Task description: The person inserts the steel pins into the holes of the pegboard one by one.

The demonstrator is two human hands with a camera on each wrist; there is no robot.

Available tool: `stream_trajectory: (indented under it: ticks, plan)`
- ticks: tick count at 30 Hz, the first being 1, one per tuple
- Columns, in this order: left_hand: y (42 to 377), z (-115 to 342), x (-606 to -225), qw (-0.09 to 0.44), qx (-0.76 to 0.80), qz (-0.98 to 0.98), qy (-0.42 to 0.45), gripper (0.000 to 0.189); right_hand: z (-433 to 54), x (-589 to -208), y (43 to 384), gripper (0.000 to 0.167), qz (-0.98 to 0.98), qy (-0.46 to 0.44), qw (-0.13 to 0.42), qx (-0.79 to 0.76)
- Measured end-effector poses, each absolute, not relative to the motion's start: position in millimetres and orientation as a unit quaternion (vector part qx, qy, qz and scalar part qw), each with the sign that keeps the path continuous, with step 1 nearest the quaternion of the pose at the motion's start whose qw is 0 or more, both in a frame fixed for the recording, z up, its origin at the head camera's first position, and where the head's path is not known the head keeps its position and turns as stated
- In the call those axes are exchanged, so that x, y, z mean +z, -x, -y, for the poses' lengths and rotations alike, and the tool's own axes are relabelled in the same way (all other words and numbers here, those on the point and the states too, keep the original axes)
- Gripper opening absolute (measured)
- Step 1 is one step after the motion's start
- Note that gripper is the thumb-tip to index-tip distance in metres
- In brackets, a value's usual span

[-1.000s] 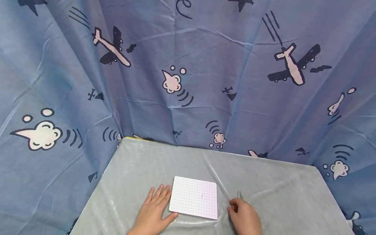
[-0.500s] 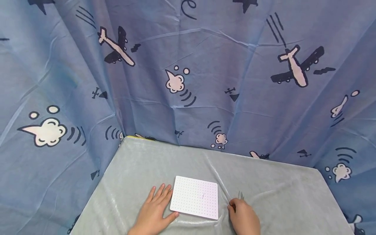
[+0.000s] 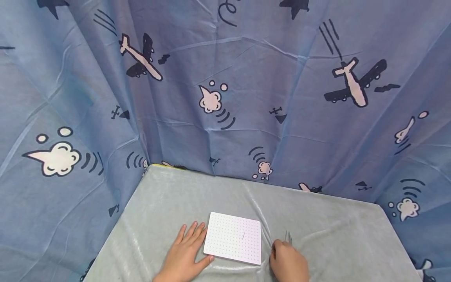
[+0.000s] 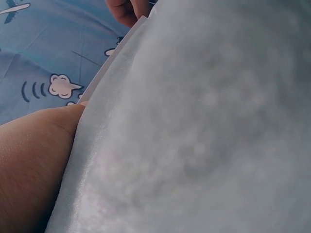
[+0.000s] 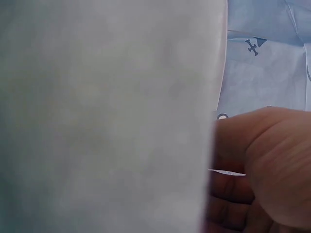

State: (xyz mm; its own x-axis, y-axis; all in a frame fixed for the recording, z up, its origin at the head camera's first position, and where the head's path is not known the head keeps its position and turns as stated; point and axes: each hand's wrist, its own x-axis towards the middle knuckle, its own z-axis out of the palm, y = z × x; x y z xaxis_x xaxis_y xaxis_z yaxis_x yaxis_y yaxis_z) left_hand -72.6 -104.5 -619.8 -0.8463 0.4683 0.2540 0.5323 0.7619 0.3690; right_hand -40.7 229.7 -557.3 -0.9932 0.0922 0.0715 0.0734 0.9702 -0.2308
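Observation:
A white board with rows of small dots lies on the grey cloth in the head view. From its right half rises one thin metal pin, also visible as a thin pin in the left wrist view. My left hand lies flat with spread fingers, fingertips and thumb at the board's left and lower edges. Right of the board, my right hand has curled fingers, thumb and forefinger pinched together; the pin in them is hidden now. Several thin metal pins lie just beyond that hand.
Grey cloth with soft creases covers the table. Behind and at both sides hangs a blue curtain printed with planes and clouds. A yellow strip shows at the table's far left edge.
My right hand has turned and shifted slightly left; the pin tip seen at its fingertips a second ago is hidden now. My left hand and the board keep their places.

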Motion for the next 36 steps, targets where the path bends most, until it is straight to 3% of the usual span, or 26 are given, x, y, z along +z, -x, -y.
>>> stream_trajectory:
  ticks: [8,17,25,31,36]
  plan:
    - [73,105,-621,0.104,-0.205,0.933,0.276,0.085,-231,-560,41,0.02,0.992,0.034,0.041,0.112]
    - [73,106,-623,0.119,-0.206,0.932,0.276,0.084,-231,-560,43,0.015,0.99,0.033,0.006,0.139]
    - [73,106,-623,0.081,-0.219,0.933,0.274,0.087,-237,-560,44,0.018,0.981,0.075,-0.017,0.181]
    - [75,105,-620,0.059,-0.219,0.937,0.266,0.087,-245,-552,39,0.014,0.968,0.105,0.027,0.227]
    - [75,105,-621,0.049,-0.219,0.939,0.261,0.089,-243,-549,36,0.015,0.953,0.105,0.12,0.257]
